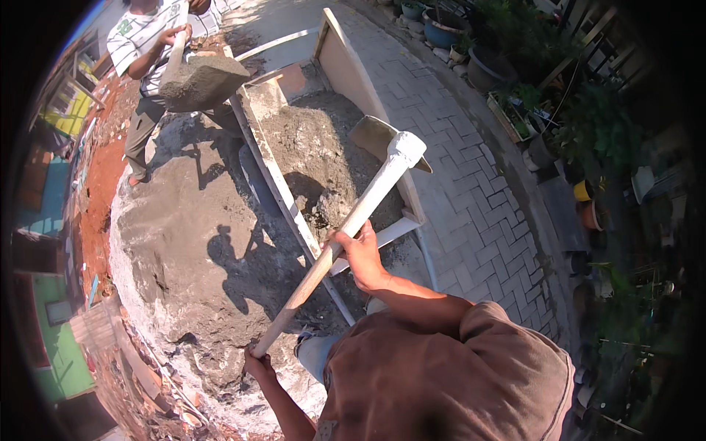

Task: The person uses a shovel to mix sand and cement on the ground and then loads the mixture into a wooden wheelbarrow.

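We have the hoe [371, 195] slung over the wooden trough [272, 176], its steel blade [373, 138] at the right-hand plank, above the grey mix. Our left hand [257, 362] is clamped round the butt of the handle and our right hand [359, 253] is wrapped partway up, so both grips are firm and well apart. That spread seems right: the right hand can guide while the left levers.

To work this well, we should bring the blade back inside the planks before any stroke, then draw it through the mix [316, 136] toward us, rather than chop at the side board. Let the tool's weight do the biting.

We must also mind the co-worker [147, 44] across the trough, whose loaded shovel [206, 82] hangs by the far left plank; better to let that load land clear before we swing. Feet well back from the blade's path, too.
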Tool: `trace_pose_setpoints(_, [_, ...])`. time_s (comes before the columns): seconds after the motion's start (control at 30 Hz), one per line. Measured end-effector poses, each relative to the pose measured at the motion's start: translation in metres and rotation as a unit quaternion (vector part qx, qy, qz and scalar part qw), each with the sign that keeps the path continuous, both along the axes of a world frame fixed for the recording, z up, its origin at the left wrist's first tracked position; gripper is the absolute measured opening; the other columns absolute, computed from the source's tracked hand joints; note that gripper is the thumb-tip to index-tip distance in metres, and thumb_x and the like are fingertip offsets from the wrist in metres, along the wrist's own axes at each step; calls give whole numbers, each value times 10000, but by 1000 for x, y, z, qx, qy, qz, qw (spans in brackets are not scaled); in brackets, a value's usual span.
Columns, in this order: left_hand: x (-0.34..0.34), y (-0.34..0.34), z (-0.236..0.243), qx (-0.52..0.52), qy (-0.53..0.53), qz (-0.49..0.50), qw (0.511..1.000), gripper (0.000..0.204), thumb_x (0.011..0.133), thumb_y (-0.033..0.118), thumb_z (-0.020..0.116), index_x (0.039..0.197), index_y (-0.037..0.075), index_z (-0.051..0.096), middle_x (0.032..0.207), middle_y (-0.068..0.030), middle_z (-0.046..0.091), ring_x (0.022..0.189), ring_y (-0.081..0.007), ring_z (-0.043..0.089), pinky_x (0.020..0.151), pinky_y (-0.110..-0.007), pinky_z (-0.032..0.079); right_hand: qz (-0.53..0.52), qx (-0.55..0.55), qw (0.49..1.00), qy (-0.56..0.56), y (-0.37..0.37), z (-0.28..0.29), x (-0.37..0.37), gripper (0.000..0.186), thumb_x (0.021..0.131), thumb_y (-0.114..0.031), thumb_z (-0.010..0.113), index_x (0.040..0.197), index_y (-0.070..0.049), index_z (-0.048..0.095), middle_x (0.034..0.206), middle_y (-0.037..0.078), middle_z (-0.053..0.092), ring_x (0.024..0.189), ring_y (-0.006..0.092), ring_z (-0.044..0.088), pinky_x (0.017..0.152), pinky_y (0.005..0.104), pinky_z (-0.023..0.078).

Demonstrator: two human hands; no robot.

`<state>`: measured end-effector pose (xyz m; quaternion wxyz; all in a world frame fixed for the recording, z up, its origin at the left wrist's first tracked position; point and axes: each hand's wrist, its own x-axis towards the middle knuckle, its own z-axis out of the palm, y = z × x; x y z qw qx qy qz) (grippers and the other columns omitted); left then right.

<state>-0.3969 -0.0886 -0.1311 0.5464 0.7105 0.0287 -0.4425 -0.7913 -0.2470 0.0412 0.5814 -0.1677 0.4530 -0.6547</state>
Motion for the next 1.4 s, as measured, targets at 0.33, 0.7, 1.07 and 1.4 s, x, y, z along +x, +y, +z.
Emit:
trace_pose_setpoints(0.33, [-55, 32, 9, 181, -181, -57, 965, 244, 869, 295, 615, 910, 59, 661, 833, -49, 633, 717, -211, 593, 444, -337, 380, -30, 119, 992, -19, 66, -19, -80, 184, 877, -163, 602, 950, -10, 528, 778, 143, 656, 711, 280, 684, 654, 408, 581])
trace_pose_setpoints(0.7, [42, 189, 133, 232, -513, -264, 783, 554, 954, 486, 468, 765, 45, 744, 693, -182, 668, 767, -363, 618, 816, -448, 453, 271, 168, 944, -83, 97, 0, 48, 275, 851, -154, 646, 1042, 5, 527, 959, 164, 636, 920, 296, 666, 770, 425, 579])
trace_pose_setpoints(1.07, [-2, 170, 119, 223, -287, -442, 820, 507, 844, 542, 611, 922, 43, 651, 643, -196, 623, 671, -381, 655, 614, -466, 491, 259, -57, 961, 75, -36, -37, 292, 190, 934, -159, 588, 1018, -20, 490, 748, 96, 589, 555, 198, 583, 535, 328, 501])
trace_pose_setpoints(1.4, [48, 19, -204, 166, 10, -321, 932, 544, 889, 505, 614, 963, -33, 602, 717, -195, 639, 648, -349, 652, 595, -426, 485, 437, 168, 648, 601, -76, -503, 464, 597, 950, -272, 483, 1398, 71, 292, 852, 256, 673, 814, 411, 678, 754, 503, 520])
